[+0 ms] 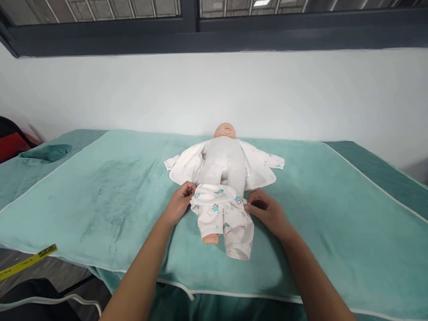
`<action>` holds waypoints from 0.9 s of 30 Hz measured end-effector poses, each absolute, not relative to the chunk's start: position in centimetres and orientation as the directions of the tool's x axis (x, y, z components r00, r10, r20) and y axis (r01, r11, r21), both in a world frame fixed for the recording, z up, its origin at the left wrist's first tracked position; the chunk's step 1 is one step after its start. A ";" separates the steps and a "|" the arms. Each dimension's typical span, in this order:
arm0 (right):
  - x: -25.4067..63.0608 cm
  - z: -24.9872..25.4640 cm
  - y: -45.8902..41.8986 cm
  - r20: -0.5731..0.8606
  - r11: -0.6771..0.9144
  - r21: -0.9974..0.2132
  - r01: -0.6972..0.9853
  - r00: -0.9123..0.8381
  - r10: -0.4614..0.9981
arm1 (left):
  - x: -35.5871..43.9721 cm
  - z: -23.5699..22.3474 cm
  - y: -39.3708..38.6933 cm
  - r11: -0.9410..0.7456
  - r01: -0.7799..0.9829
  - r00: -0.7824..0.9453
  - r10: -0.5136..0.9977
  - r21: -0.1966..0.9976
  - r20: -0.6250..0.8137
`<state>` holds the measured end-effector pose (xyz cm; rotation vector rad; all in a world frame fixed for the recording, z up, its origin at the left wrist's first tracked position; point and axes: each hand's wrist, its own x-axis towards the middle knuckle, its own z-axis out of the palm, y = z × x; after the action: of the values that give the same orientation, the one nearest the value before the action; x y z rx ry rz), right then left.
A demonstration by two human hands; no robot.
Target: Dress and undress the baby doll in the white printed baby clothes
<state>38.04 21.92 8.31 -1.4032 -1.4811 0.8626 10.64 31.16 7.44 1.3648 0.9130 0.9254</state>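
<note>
A baby doll (224, 130) lies on its back on a green blanket (127, 209), its head toward the wall. Spread open beneath its grey-white body is a white baby shirt (261, 167) with the sleeves out to both sides. White printed baby pants (214, 209) cover the lower legs; one bare foot (210, 239) pokes out of the left leg opening, while the other foot is hidden. My left hand (183, 199) pinches the pants at the left of the waistband. At the right edge of the pants, my right hand (265, 209) pinches the fabric between thumb and fingers.
A white wall (214, 93) with a dark window frame (214, 38) rises behind the blanket. A red and black item (13, 142) sits at the far left. Yellow tape (28, 262) and a pale cable (50, 301) show at the lower left, beyond the blanket's front edge.
</note>
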 end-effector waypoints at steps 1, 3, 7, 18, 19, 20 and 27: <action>38.0 8.4 21.8 0.109 0.084 -0.930 0.357 0.052 0.993 | 10.8 7.4 31.1 -0.016 -0.003 0.367 0.930 1.000 0.016; 37.9 8.5 21.6 0.057 0.034 -0.936 0.350 0.054 0.997 | 11.0 7.4 30.9 -0.044 0.017 0.348 0.937 0.999 0.035; 37.8 8.5 21.4 0.047 0.031 -0.925 0.378 0.035 0.998 | 11.5 7.4 30.3 -0.133 0.073 0.281 0.954 0.988 0.108; 37.3 8.1 21.3 0.278 0.227 -0.816 0.532 0.016 0.960 | 11.3 7.6 30.3 -0.200 0.148 0.384 0.914 0.968 0.130; 37.2 7.9 21.4 0.282 0.198 -0.799 0.568 0.062 0.958 | 11.2 7.4 30.4 -0.204 0.153 0.383 0.914 0.967 0.133; 37.1 7.8 21.6 0.291 0.173 -0.776 0.606 0.102 0.951 | 11.2 7.2 30.5 -0.209 0.158 0.381 0.915 0.965 0.136; 36.9 7.5 24.0 0.477 0.208 -0.575 0.791 0.118 0.871 | 11.1 6.5 30.9 -0.233 0.217 0.355 0.923 0.948 0.146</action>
<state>36.92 24.01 7.51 -1.5823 -1.6700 0.1233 11.07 30.90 6.50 1.6853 1.0270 0.9501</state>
